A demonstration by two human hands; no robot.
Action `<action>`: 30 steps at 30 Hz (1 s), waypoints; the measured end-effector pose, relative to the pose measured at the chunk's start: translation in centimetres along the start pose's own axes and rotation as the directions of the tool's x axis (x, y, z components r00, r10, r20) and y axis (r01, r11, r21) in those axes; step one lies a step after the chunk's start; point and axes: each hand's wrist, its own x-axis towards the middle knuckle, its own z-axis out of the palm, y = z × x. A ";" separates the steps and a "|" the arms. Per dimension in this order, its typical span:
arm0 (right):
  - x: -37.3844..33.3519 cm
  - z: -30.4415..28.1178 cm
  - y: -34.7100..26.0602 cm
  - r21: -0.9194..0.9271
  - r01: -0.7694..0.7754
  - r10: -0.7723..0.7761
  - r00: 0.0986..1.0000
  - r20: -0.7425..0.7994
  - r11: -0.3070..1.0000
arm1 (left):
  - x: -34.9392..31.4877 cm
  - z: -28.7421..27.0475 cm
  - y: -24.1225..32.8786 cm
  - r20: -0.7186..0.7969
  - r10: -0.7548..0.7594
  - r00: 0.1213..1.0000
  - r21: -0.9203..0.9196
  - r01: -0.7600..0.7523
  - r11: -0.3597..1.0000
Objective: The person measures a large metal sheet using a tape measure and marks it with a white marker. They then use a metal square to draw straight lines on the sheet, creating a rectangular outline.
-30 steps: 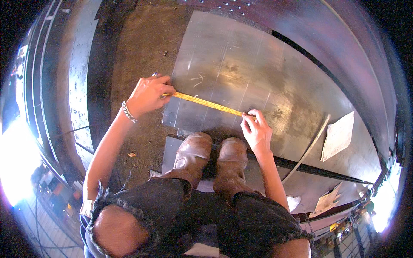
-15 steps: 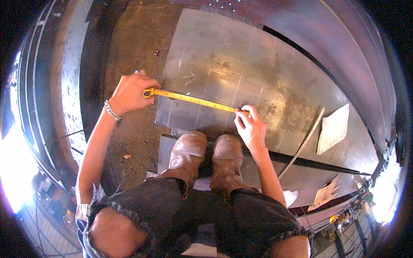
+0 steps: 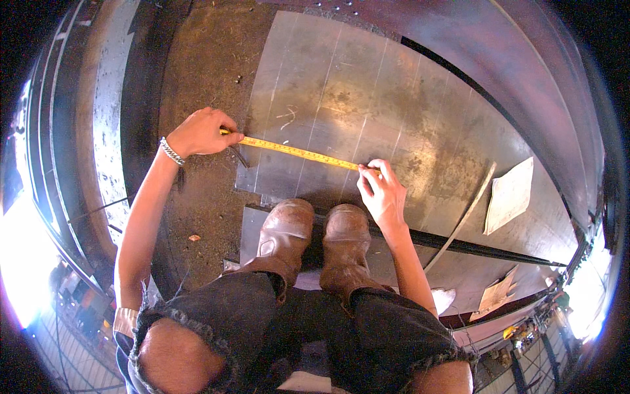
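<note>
A yellow tape measure [image 3: 298, 152] stretches across the left part of a grey metal sheet [image 3: 315, 65], which bears several thin pale lines. My left hand [image 3: 200, 131], a chain bracelet at its wrist, is closed around the tape's left end just past the sheet's edge. Its fingers mostly hide the case. Below those fingers a short dark rod [image 3: 241, 157] slants over the sheet's edge; I cannot tell whether the hand holds it. My right hand [image 3: 382, 190] pinches the tape's other end above the sheet, fingers bent, thumb pressed in.
My brown boots [image 3: 287, 230] stand at the sheet's near edge. To the right lie a thin strip [image 3: 462, 217], a pale flat piece [image 3: 508, 196] and a torn brown piece [image 3: 495, 294]. Brown dirt ground [image 3: 197, 72] runs along the left, beside long metal beams [image 3: 113, 98].
My left hand has turned over the tape's case, which shows less now. The dark rod beneath it has come into plain view. My right hand stays nearly where it was.
</note>
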 end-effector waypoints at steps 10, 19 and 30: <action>0.1 0.0 -0.1 -0.021 0.015 -0.015 1.000 -0.020 1.000 | 0.3 1.2 -0.1 -0.061 -0.052 0.997 0.024 0.054 0.998; 0.2 0.0 -0.2 0.001 0.016 -0.016 0.999 -0.032 1.000 | 0.6 0.8 0.3 -0.015 -0.089 0.996 0.048 0.090 0.995; 0.2 0.1 -0.2 0.002 0.046 -0.046 0.996 -0.072 0.999 | 0.6 1.5 -0.2 -0.118 -0.021 0.993 0.053 0.027 0.998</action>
